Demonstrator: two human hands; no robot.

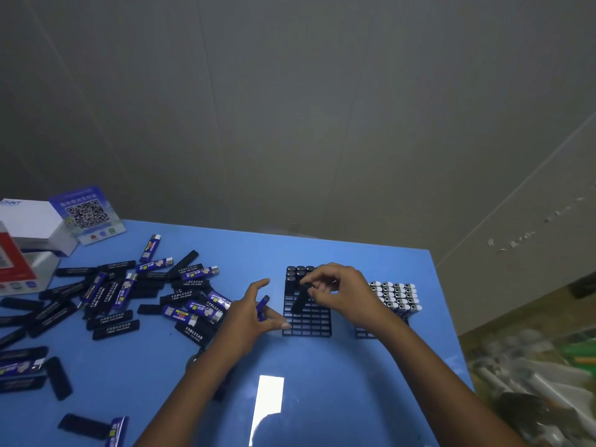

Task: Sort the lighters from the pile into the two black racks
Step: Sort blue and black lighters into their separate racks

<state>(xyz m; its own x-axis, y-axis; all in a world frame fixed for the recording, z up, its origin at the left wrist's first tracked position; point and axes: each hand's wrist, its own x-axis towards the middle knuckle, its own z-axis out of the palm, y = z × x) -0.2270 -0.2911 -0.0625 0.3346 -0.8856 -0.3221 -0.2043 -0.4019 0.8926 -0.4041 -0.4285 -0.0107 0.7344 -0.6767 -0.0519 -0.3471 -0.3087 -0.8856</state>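
right hand (342, 287) pinching black lighter (300, 301) over left rack (308, 321) | left hand (254, 314) gripping blue lighter (263, 307) beside it

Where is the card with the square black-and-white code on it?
In the head view, the QR code card stands at the far left of the blue table, leaning beside a white box, just behind the pile of lighters.
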